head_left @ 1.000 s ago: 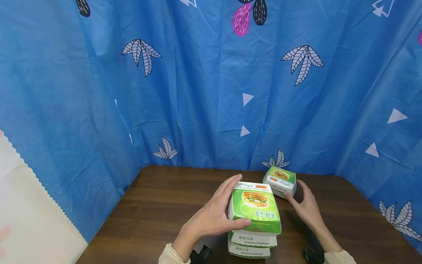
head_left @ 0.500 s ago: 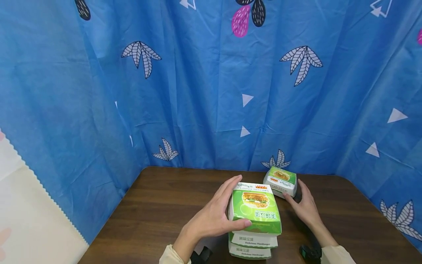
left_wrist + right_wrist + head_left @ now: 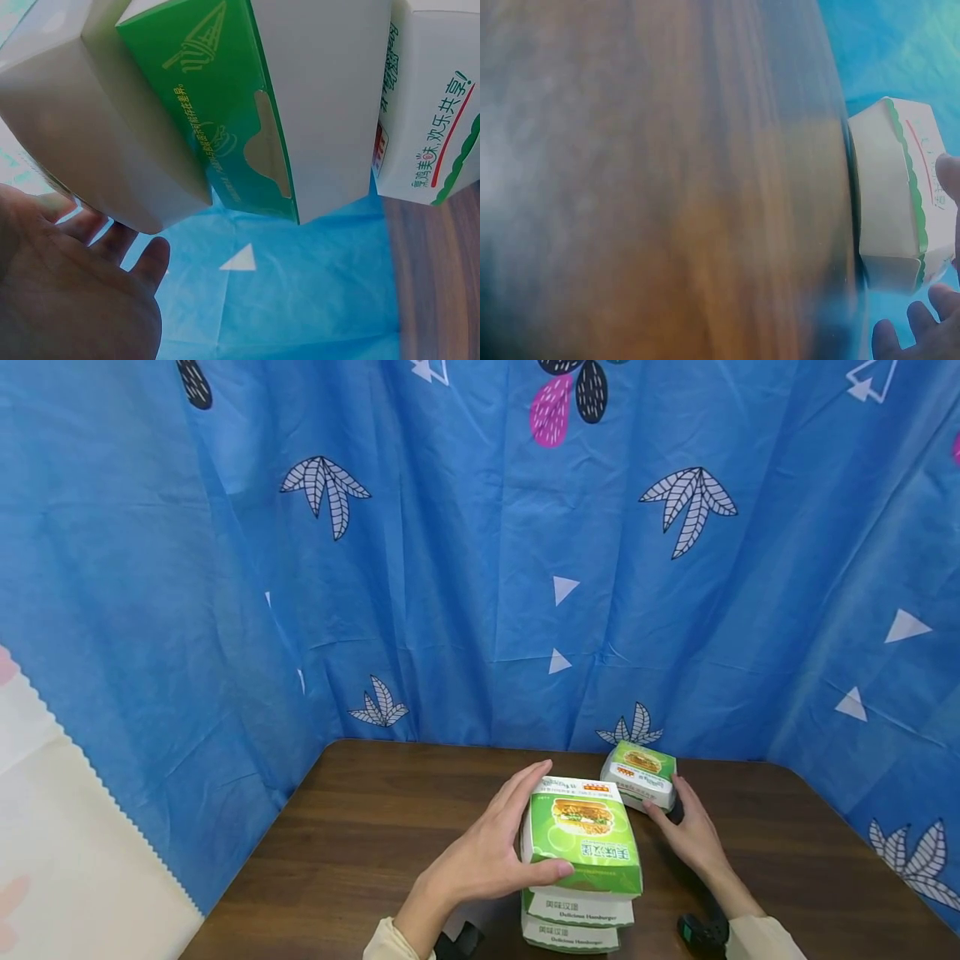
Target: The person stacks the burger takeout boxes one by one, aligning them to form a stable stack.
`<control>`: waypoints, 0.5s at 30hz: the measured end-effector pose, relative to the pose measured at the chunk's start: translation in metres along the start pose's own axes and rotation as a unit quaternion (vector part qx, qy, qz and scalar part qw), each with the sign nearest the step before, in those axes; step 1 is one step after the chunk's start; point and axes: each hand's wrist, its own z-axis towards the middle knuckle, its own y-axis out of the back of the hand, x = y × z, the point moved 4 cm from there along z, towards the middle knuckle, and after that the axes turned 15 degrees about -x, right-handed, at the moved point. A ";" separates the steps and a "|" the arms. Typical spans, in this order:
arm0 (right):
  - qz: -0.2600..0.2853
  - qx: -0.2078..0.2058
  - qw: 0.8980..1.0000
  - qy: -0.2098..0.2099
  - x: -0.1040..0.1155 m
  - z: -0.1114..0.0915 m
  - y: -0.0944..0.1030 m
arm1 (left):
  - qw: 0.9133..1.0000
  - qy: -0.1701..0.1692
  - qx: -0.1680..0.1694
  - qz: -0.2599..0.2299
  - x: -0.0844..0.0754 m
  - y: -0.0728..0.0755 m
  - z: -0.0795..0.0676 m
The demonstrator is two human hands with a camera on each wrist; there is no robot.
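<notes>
In the head view, several green-and-white hamburger boxes are piled up at the front middle of the table. My left hand [image 3: 480, 852] holds the top hamburger box [image 3: 581, 835], thumb on its near side and fingers along its left and far side. Beneath it sit the middle hamburger box [image 3: 581, 906] and the bottom hamburger box [image 3: 570, 935]. Farther back on the right, my right hand [image 3: 693, 835] holds a single hamburger box [image 3: 639, 774] between thumb and fingers. The left wrist view shows the piled boxes from the side, with the top hamburger box [image 3: 97, 112] by my fingers.
The brown wooden table [image 3: 360, 827] extends left and right of the boxes. Behind it hangs a blue curtain [image 3: 450, 610] with leaf prints, close to the single box. A pale cloth [image 3: 67, 827] hangs at the left. Dark straps with small devices are on both wrists.
My right fingers have drawn slightly closer around the single hamburger box. The left hand and the pile look unmoved; the head view has shifted a little.
</notes>
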 end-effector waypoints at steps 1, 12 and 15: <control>0.001 -0.002 1.000 -0.002 0.000 0.000 0.000 | 1.000 0.001 0.000 0.000 0.000 0.000 0.000; -0.009 -0.013 0.999 0.033 0.009 0.005 -0.005 | 1.000 -0.008 -0.003 0.003 0.000 0.000 0.000; -0.011 -0.019 0.999 0.033 0.008 0.005 -0.006 | 1.000 -0.007 -0.004 0.002 0.000 0.000 0.001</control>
